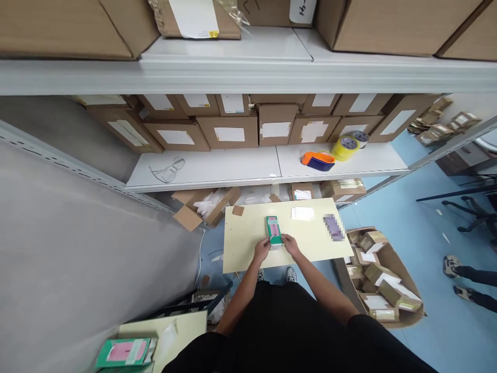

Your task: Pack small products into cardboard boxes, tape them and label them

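Note:
A small green box (274,228) with a pink panel lies on the pale yellow table (248,235). My left hand (262,249) grips its near left corner, fingers closed. On the near right corner, my right hand (290,244) pinches the box between thumb and fingers. White paper labels (302,213) lie beyond it to the right, and a scrap of brown cardboard (238,210) rests near the table's far left corner. Toward the right edge is a purple, pixelated item (334,227) whose kind cannot be made out.
A shelf (233,166) behind the table bears cartons (227,132), glasses (169,170), an orange-and-blue tape dispenser (318,160) and yellow tape (345,148). A large carton (417,311) of parcels stands right. Another green box (124,352) sits lower left. A person's legs (477,274) show far right.

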Demonstrator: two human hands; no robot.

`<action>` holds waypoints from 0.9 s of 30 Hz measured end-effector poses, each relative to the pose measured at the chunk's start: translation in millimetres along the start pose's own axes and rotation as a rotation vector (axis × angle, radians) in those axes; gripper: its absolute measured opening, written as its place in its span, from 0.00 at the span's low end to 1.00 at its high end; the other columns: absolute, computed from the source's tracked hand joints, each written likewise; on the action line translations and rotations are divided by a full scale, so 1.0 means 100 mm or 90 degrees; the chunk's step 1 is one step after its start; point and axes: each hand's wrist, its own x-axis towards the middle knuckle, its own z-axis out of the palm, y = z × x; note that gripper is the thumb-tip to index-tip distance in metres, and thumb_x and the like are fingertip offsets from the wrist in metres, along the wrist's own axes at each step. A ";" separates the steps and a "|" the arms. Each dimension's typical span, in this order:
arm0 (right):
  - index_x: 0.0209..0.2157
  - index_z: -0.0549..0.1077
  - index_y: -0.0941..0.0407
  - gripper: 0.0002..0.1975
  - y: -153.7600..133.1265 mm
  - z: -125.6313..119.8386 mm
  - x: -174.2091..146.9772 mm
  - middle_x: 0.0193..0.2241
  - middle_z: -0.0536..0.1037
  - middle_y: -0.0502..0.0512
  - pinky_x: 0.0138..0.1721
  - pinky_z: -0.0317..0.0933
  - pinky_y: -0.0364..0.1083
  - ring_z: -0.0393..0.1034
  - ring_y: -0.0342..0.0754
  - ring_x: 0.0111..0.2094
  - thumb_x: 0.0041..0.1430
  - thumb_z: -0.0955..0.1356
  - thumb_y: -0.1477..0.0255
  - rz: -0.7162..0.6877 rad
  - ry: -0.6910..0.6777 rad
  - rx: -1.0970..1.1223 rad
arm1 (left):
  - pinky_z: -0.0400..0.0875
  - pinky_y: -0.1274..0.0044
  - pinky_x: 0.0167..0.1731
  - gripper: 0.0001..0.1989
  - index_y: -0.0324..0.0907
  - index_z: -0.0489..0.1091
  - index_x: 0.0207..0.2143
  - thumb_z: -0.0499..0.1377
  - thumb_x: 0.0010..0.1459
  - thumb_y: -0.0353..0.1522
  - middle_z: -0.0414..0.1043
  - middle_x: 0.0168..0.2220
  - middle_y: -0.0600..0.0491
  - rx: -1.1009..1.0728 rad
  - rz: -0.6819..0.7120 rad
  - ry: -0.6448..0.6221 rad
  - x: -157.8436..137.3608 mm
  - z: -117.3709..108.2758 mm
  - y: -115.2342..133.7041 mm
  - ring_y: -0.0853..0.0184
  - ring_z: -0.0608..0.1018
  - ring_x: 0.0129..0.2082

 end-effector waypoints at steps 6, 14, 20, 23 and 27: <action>0.65 0.71 0.49 0.31 -0.31 0.11 0.01 0.53 0.81 0.56 0.54 0.72 0.55 0.77 0.55 0.51 0.64 0.66 0.54 -0.155 -0.005 -0.056 | 0.74 0.68 0.56 0.21 0.44 0.78 0.57 0.62 0.62 0.32 0.80 0.53 0.46 0.070 0.078 0.063 0.17 -0.23 0.39 0.59 0.82 0.51; 0.62 0.70 0.50 0.26 -0.74 0.14 0.26 0.56 0.79 0.59 0.58 0.69 0.57 0.77 0.58 0.52 0.65 0.66 0.60 -0.138 0.077 -0.135 | 0.74 0.72 0.52 0.21 0.44 0.77 0.58 0.64 0.63 0.35 0.80 0.52 0.46 0.173 -0.005 0.119 0.51 -0.27 0.79 0.58 0.82 0.49; 0.53 0.73 0.49 0.20 -0.51 0.15 0.03 0.55 0.79 0.55 0.59 0.67 0.59 0.76 0.57 0.54 0.60 0.69 0.61 -0.133 -0.027 -0.055 | 0.70 0.71 0.57 0.21 0.45 0.75 0.61 0.58 0.68 0.36 0.80 0.56 0.45 0.269 -0.013 0.133 0.60 -0.28 0.91 0.57 0.79 0.56; 0.52 0.75 0.48 0.22 -0.26 0.20 -0.15 0.55 0.80 0.57 0.57 0.68 0.58 0.76 0.58 0.54 0.56 0.72 0.62 -0.138 -0.114 -0.005 | 0.65 0.70 0.63 0.29 0.44 0.70 0.66 0.62 0.64 0.40 0.73 0.64 0.45 0.338 0.106 0.028 0.63 -0.32 0.92 0.55 0.73 0.63; 0.56 0.74 0.50 0.27 -0.15 0.11 -0.22 0.53 0.80 0.60 0.55 0.70 0.58 0.79 0.56 0.48 0.52 0.71 0.66 -0.095 -0.019 -0.004 | 0.64 0.65 0.64 0.41 0.49 0.68 0.66 0.72 0.51 0.46 0.62 0.70 0.45 0.439 0.200 -0.089 0.63 -0.39 0.91 0.47 0.66 0.67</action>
